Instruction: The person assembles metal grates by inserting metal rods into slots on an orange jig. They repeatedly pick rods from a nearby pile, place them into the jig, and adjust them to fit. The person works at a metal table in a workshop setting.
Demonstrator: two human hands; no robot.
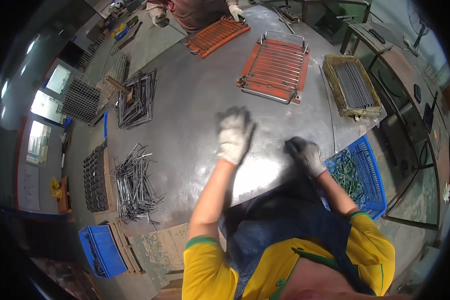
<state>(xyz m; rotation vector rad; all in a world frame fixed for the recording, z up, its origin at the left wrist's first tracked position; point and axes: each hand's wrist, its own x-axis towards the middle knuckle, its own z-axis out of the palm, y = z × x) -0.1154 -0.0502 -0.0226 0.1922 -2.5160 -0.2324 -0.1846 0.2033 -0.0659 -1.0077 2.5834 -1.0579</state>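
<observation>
My left hand (234,134), in a white work glove with dark fingertips, is over the middle of the grey metal table (190,100). Its fingers stretch forward and it holds nothing that I can see. To its right, my right hand (309,156), gloved alike, is low over the table near my dark apron; its dark fingers are blurred, so their grip cannot be made out. Beyond both hands lies an orange jig (296,82) with a row of thin metal rods across it and bent wire handles at its ends.
Another gloved person (192,12) stands across the table at a second orange jig (205,47). Wire frames (135,102) and bent wire pieces (135,187) are piled left. At right are a yellowish box (337,95) of straight rods and a blue basket (375,175) of green pieces.
</observation>
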